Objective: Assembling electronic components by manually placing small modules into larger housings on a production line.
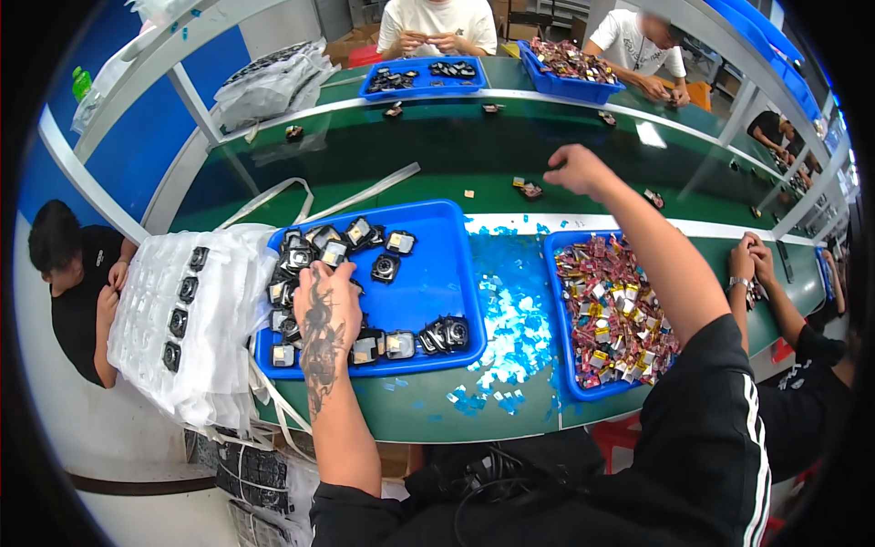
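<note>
The person is working across two spots on the green desk (pixel 510 173) at once, in what looks like a pick-and-place step. The left hand (pixel 324 305) is reaching into the blue tray (pixel 428 273), its fingers curling down among the small black parts (pixel 301 260) heaped in the tray's far left corner; whether the grip is already pinching one cannot be told, since the fingertips are hidden behind the hand. The right hand (pixel 576 169) is stretching far beyond the tray, its grip pressed loosely together and empty so far as can be seen, hovering just to the right of a small dark part (pixel 527 190) lying on the desk. That part is sitting apart from the fingers. The next move probably calls for the left grip closing on a single part without dragging its neighbours. A second tray of red pieces (pixel 611 314) is lying to the right of the blue tray.
</note>
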`<action>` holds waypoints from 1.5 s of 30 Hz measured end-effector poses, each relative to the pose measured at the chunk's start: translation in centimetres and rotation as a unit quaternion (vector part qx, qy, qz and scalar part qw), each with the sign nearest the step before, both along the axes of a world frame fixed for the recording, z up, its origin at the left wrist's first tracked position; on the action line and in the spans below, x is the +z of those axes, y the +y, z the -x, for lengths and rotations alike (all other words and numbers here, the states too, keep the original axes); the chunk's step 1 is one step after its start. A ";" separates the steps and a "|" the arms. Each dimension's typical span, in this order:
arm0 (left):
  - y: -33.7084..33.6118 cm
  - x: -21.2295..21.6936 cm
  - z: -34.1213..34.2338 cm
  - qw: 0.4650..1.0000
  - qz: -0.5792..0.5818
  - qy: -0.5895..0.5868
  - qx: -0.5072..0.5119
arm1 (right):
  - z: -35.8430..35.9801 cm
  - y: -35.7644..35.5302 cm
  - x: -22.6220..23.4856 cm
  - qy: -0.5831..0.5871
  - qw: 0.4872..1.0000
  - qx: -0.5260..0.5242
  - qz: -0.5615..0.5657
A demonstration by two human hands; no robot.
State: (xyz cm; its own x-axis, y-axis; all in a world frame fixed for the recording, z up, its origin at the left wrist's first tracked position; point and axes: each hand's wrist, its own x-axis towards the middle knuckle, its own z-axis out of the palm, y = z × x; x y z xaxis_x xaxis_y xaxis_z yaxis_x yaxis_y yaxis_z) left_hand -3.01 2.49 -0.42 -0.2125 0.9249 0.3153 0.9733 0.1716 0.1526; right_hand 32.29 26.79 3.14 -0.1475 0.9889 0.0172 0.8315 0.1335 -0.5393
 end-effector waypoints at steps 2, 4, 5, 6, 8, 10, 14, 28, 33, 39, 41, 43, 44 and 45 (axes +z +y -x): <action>0.3 0.8 -0.5 1.000 0.021 -0.005 0.004 | -2.1 -1.6 2.6 0.026 0.998 0.048 -0.002; 0.0 1.5 -0.6 0.999 0.041 -0.007 0.019 | -3.1 -3.7 4.3 -0.005 0.993 0.115 -0.005; -0.1 2.2 -0.8 0.997 0.063 -0.024 0.036 | -3.6 -5.2 5.3 -0.028 0.991 0.130 0.014; -0.3 2.2 -0.8 0.997 0.064 -0.014 0.048 | -3.8 -6.9 6.3 -0.062 0.984 0.163 0.025; -0.4 1.6 -0.2 0.997 0.063 0.002 0.055 | -5.0 -8.6 6.3 -0.114 0.966 0.231 0.024; -0.4 0.6 0.5 0.998 0.049 0.034 0.029 | -5.6 -10.6 6.7 -0.106 0.952 0.286 0.021; 0.0 1.2 -1.0 1.000 0.016 0.001 0.018 | -5.4 -13.6 5.1 -0.084 0.964 0.249 0.047; 1.0 1.0 -9.5 0.536 0.085 -0.813 -0.209 | -6.8 -21.3 3.5 0.153 0.984 0.042 -0.087; -0.5 2.0 -11.5 0.480 0.187 -0.818 -0.255 | -5.9 -22.9 3.1 0.388 0.921 0.013 -0.032; -1.0 2.3 -14.2 0.677 0.138 -0.612 -0.385 | 0.7 -24.9 1.4 0.489 0.867 0.078 0.048; -1.3 2.7 -14.1 0.676 0.140 -0.630 -0.356 | 2.1 -25.0 1.1 0.510 0.856 0.071 0.056; -1.0 2.3 -13.7 0.721 0.141 -0.584 -0.344 | 2.8 -24.4 0.4 0.486 0.870 0.081 0.019; -1.1 2.4 -13.7 0.713 0.136 -0.601 -0.334 | 3.1 -24.1 0.2 0.461 0.882 0.090 -0.025; -1.1 2.2 -13.5 0.713 0.134 -0.604 -0.331 | 3.4 -24.1 0.0 0.460 0.883 0.092 -0.022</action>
State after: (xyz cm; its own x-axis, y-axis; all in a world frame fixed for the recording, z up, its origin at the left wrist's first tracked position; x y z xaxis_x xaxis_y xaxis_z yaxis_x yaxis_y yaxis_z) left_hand 10.53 1.36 1.80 0.3323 0.9409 0.0648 0.0419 -0.0834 0.9956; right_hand 28.90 2.68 3.10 -0.2097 0.9448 0.2518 0.0068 0.2589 -0.9659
